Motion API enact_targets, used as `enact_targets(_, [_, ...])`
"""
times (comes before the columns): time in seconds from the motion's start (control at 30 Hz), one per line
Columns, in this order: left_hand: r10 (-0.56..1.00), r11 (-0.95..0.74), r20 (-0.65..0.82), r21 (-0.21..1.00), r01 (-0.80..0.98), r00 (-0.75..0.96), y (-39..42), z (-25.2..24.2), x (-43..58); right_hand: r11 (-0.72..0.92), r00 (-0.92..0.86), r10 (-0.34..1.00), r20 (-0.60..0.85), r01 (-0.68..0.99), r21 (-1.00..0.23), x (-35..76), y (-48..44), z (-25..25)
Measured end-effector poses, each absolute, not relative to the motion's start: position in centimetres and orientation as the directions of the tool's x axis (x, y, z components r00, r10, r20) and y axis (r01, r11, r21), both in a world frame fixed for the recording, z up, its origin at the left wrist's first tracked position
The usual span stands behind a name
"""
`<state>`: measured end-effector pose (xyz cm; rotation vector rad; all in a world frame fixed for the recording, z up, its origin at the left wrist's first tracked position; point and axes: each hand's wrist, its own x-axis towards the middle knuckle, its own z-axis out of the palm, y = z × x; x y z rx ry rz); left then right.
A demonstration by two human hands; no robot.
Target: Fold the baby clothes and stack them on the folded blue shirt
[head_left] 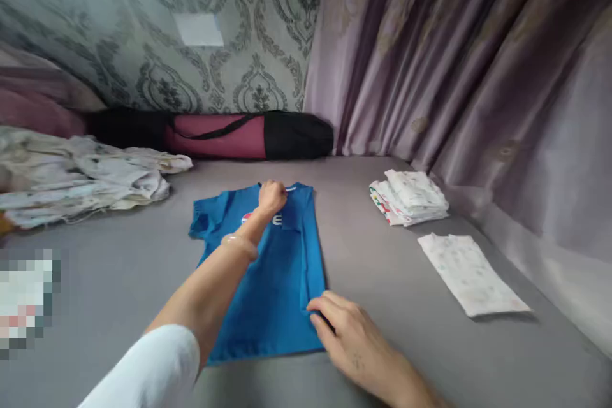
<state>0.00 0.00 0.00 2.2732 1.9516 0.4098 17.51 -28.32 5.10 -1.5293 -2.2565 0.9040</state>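
A blue T-shirt (261,293) lies spread on the grey surface, its collar away from me. Its right side is folded inward in a long strip, while the left sleeve still sticks out. My left hand (273,196) reaches across the shirt and is closed at the collar, gripping the fabric there. Part of the printed front shows beside my left forearm. Near the lower right edge, my right hand (351,338) pinches the folded side of the shirt between thumb and fingers.
Folded white printed clothes (411,197) are stacked at the right, with another folded white piece (471,274) closer. Crumpled pale clothes (90,172) lie at the left. A long black and maroon bag (220,137) rests along the wall; purple curtains (406,57) hang at the right.
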Motion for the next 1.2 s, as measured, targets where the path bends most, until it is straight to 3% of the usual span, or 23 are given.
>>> enact_targets(0.17, [0.993, -0.108, 0.074, 0.304, 0.947, 0.09, -0.3, 0.9, -0.2, 0.347, -0.511, 0.848, -0.14, 0.735, -0.582, 17.4, -28.5, 5.2])
enact_targets(0.3, [0.991, -0.083, 0.118, 0.195, 0.977, 0.061, -2.2, 2.6, -0.1, 0.435, -0.617, 0.775, -0.137, 0.678, -0.592, 18.1, -27.6, 6.1])
enact_targets(0.4, [0.96, -0.249, 0.169, 0.152, 0.957, 0.223, -6.0, 4.1, 0.7, 0.414, -0.584, 0.809, -0.062, 0.642, -0.645, 19.6, -24.2, 6.6])
enact_targets(0.53, [0.788, -0.615, 0.11, 0.208, 0.761, 0.606, -15.0, 4.5, 2.3, 0.318, -0.439, 0.897, 0.055, 0.553, -0.77, 21.8, -15.1, 4.6])
enact_targets(0.63, [0.732, -0.675, 0.064, 0.208, 0.708, 0.678, -22.0, 3.1, 3.0, 0.218, -0.236, 0.967, 0.099, 0.554, -0.803, 22.2, -7.6, 1.9])
enact_targets(0.73, [0.759, -0.65, 0.131, 0.195, 0.734, 0.637, -26.1, 1.2, 3.1, 0.151, -0.144, 0.987, 0.075, 0.648, -0.747, 21.5, -2.2, 0.2])
enact_targets(0.9, [0.809, -0.587, 0.179, 0.189, 0.787, 0.561, -27.2, -0.9, 2.9, 0.268, -0.244, 0.963, 0.118, 0.788, -0.554, 20.1, 1.4, -0.1])
enact_targets(1.03, [0.797, -0.603, 0.16, 0.165, 0.781, 0.582, -26.9, -1.3, 2.8, 0.28, -0.283, 0.958, 0.054, 0.874, -0.397, 19.4, 2.0, 0.2])
enact_targets(1.2, [0.793, -0.608, 0.146, 0.15, 0.779, 0.591, -27.1, -1.2, 2.8, 0.224, -0.246, 0.969, -0.022, 0.913, -0.341, 18.8, 2.8, 0.5])
